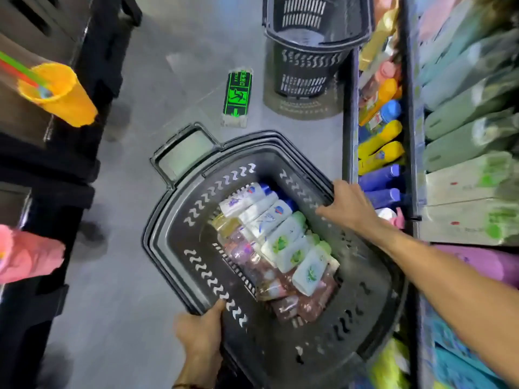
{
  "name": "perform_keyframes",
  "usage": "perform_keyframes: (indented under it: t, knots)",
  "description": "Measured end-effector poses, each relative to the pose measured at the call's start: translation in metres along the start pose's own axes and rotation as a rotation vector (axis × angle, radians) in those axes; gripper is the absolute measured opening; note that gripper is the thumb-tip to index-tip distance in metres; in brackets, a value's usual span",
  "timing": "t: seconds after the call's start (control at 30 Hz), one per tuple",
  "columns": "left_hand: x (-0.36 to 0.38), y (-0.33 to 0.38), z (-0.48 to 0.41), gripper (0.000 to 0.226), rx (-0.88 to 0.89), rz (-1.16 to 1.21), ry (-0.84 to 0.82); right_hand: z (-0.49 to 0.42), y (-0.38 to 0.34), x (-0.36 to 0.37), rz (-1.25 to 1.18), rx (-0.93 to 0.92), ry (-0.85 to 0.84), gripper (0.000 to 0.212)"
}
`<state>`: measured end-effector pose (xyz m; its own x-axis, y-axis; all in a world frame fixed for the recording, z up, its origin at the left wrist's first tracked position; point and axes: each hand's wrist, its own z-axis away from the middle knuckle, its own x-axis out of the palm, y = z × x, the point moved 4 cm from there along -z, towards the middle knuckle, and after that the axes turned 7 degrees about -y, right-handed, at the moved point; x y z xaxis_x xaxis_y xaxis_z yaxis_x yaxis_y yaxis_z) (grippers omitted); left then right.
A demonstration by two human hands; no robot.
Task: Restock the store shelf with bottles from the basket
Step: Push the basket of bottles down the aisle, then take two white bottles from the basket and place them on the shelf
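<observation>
Head view: stock check, aisle.
- Basket [174,240]: dark plastic, slotted walls, handle folded out at far-left corner. Sits just beside the shelf [349,136]; can't tell if it rests on the floor [126,276] or is held up.
- Bottles, all inside basket, lying in rows: white w/ blue caps [252,203] at far end, white w/ green labels [295,254] toward the right wall, clear pinkish ones [252,262] left and near end.
- Left hand [200,332]: grip clamped on basket's near-left rim, thumb over the edge.
- Right hand [348,206]: grip clamped on basket's right rim, shelf side, fingers inside the wall.
- Shelf stock: yellow bottles [382,136], blue bottles [379,175], green packs [463,130] on the next tier.
- Misc: spare baskets [306,66] stacked on floor farther up the aisle; green exit sticker [237,96] on floor; orange cup [61,94] on rack at left.
</observation>
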<state>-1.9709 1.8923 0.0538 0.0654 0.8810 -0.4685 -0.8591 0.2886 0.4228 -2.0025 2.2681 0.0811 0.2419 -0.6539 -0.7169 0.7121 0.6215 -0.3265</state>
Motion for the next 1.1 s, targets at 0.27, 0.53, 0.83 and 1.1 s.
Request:
perform_keyframes:
  t: [0.27,0.53,0.83,1.1]
  knots:
    - [0.086,-0.045,-0.072,0.031,-0.012,0.164,0.032,-0.119,0.014,0.048,0.141,-0.088,-0.048,0.056]
    - [0.124,-0.076,-0.088,0.032,-0.029,0.152,0.048,-0.148,0.041,0.086,0.174,-0.101,0.012,0.053]
    - [0.129,-0.078,-0.083,0.024,-0.05,0.172,0.084,-0.15,0.048,0.093,0.308,-0.118,0.098,0.054]
    - [0.123,-0.075,-0.081,0.036,-0.102,0.057,0.014,-0.138,0.043,0.084,0.24,-0.064,-0.074,0.055]
